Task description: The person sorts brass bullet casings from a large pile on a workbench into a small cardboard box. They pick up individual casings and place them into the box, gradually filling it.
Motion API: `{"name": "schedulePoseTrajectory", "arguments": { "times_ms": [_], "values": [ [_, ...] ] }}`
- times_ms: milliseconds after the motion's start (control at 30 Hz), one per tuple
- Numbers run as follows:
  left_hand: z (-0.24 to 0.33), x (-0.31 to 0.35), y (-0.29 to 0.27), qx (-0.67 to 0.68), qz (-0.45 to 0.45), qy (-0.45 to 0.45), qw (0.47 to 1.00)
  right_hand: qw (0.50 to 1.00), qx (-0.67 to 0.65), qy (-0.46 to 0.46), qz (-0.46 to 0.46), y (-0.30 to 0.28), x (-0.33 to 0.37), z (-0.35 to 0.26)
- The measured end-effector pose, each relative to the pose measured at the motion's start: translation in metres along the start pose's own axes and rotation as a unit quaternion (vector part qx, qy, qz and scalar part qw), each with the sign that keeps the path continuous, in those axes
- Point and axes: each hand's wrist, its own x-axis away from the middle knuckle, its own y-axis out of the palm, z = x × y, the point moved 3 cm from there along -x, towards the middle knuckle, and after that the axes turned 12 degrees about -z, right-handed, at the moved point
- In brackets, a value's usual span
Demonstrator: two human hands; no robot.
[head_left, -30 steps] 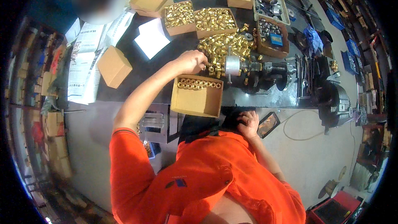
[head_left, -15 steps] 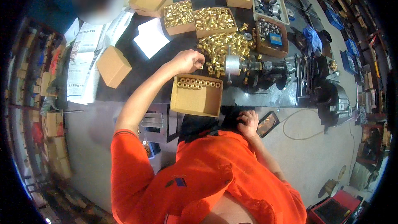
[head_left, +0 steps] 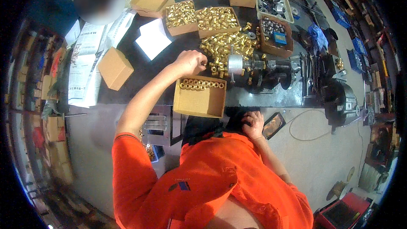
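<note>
My left hand (head_left: 191, 63) is over the dark bench, its fingers closed together at the left edge of a loose pile of brass fittings (head_left: 229, 46). Whatever sits at its fingertips is too small and hidden to name. Just below that hand, at the bench's near edge, is an open cardboard box (head_left: 199, 105). Along its far side stand two rows of ring-shaped brass fittings (head_left: 202, 84), the nearer row shorter. My right hand (head_left: 253, 124) rests on my dark trousers, fingers loosely bent and apart, holding nothing.
Right of the box a machine with a silver cylinder (head_left: 235, 64) stands on the bench. Behind the pile are two boxes full of brass fittings (head_left: 218, 20) and a box of metal parts (head_left: 275, 38). A closed carton (head_left: 115, 68) and newspaper (head_left: 87, 65) lie left.
My left hand stays by the pile, its fingers slightly more tucked in. The whole view has shifted a little to the left. My right hand keeps its place on my leg.
</note>
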Motion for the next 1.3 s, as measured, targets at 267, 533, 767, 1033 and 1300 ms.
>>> {"name": "schedulePoseTrajectory", "arguments": {
  "times_ms": [267,533,767,1033,1300],
  "values": [
    [0.002,-0.003,0.004,0.02,0.019,-0.034,0.999,1.0,-0.003,-0.014,0.018,-0.003,-0.002,-0.003],
    [0.008,0.034,-0.025,-0.03,0.115,-0.024,0.993,1.0,0.001,-0.009,0.022,-0.001,-0.001,-0.002],
    [0.053,0.082,0.003,-0.055,0.171,0.075,0.981,1.0,-0.007,-0.012,0.01,0.001,-0.002,0.001],
    [0.072,0.073,0.06,-0.048,0.188,0.079,0.978,1.0,-0.007,-0.012,0.012,0.0,-0.001,0.002],
    [0.064,0.066,0.069,-0.046,0.21,0.071,0.974,1.0,-0.002,-0.013,0.011,0.002,-0.001,0.004]
  ]
}}
